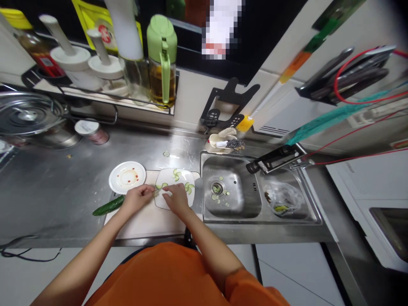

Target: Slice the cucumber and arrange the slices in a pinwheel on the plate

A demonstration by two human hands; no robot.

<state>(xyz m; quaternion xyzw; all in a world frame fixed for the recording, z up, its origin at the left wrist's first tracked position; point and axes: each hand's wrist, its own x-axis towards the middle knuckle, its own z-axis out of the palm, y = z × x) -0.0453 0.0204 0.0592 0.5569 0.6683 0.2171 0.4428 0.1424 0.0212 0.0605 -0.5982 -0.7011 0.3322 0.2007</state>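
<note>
My left hand (pixel 138 199) is closed in a pinch at the left edge of a white square plate (pixel 162 205), on a thin, pale green cucumber slice (pixel 156 191). My right hand (pixel 177 200) hovers over the plate, thumb and forefinger apart, the fingertip close to the cucumber slices at its left side. Two fans of cucumber slices lie on the plate, one at the top (pixel 176 174) and another at the right (pixel 189 188). Beneath the plate is a pale cutting board (pixel 149 223). A cucumber (pixel 108 206) rests left of my left hand. A broad knife blade (pixel 198 197) lies right of the plate.
A round white plate (pixel 127 177) with red bits stands behind my left hand. The sink (pixel 234 214) at right holds scattered slices. Beyond it, a clear plastic bag (pixel 287 197) sits in the smaller basin. A bottle rack (pixel 127 101) and lidded pot (pixel 28 114) stand behind.
</note>
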